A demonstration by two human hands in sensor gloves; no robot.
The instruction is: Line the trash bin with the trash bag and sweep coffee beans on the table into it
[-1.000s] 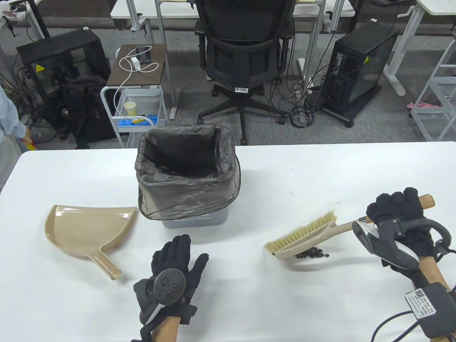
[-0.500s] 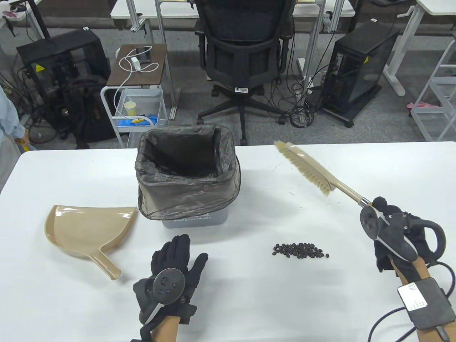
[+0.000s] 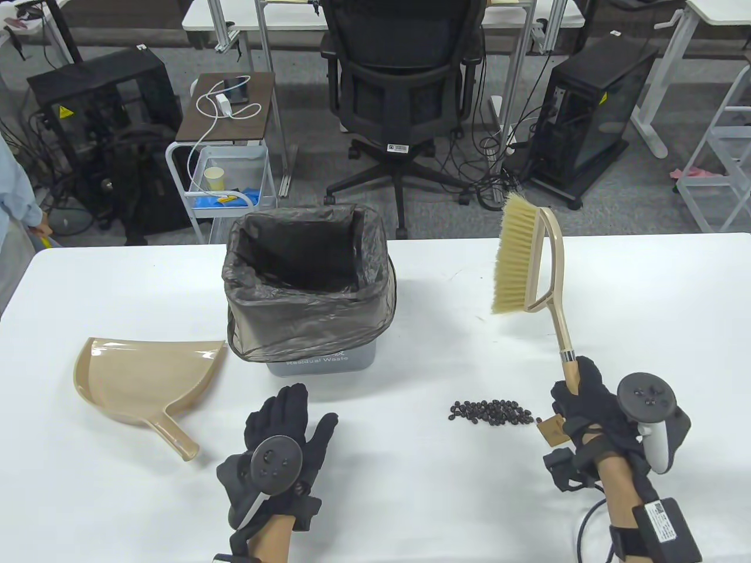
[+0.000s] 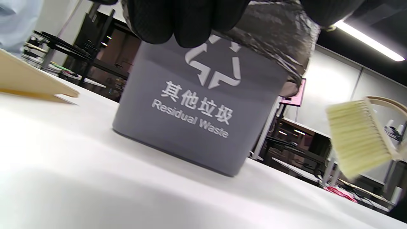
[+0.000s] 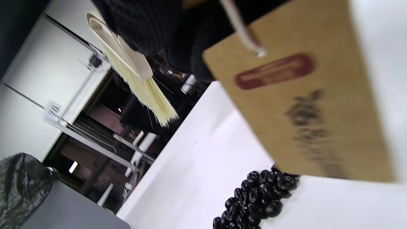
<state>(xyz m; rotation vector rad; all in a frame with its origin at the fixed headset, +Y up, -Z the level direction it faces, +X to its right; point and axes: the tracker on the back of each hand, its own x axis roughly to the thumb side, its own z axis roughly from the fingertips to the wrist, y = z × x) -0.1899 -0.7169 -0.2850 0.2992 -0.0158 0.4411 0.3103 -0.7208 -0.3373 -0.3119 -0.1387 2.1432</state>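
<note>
Right hand: the right hand (image 3: 587, 404) is at the near right of the worktop (image 3: 410, 498), fingers curled round the lower end of the brush (image 3: 531, 264) handle, tracker on its back facing up.
Brush: held raised and roughly upright, head away from the person, bristles turned toward the trash bin (image 3: 317, 363); clear of the worktop.
Tag: a brown card tag (image 3: 550, 430) hangs on a string from the handle end below the right hand; in the right wrist view it bears a red oval mark and dark print, too blurred to read.
Left hand: the left hand (image 3: 281, 434) lies palm down on the worktop in front of the bin, fingers straight and slightly spread, holding nothing.
Trash bin: grey, standing mid-worktop, lined with a dark trash bag (image 3: 305, 287) folded over its rim.
Bin writing: a white recycling-arrow symbol, the characters "其他垃圾" and "Residual Waste" below them.
Coffee beans: the coffee beans (image 3: 493, 412) lie in a small row on the worktop just left of the right hand.
Dustpan: the beige dustpan (image 3: 141, 381) lies left of the bin, handle toward the person, untouched.
</note>
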